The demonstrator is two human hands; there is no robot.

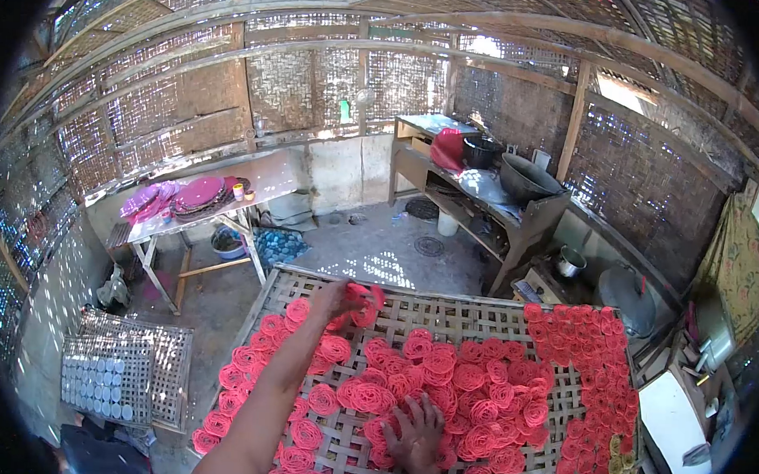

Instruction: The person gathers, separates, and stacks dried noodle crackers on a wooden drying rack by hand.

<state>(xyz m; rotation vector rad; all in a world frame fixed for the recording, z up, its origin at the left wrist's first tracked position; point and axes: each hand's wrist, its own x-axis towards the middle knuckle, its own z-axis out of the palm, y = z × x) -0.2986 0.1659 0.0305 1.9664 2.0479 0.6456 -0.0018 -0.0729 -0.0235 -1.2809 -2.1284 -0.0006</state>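
From where I watch through the head camera, I can't read any text, label, brand, number or sign.

From where I stand, sunlight pricks through the woven walls (280,82) all round. Beyond the grip (340,300), bright flecks (384,270) scatter across the grey floor (371,237). Farther off, left of the grip, stands a wooden-legged table (270,187); off to its right, a wooden counter (530,232). Far right hangs a patterned curtain (733,255).
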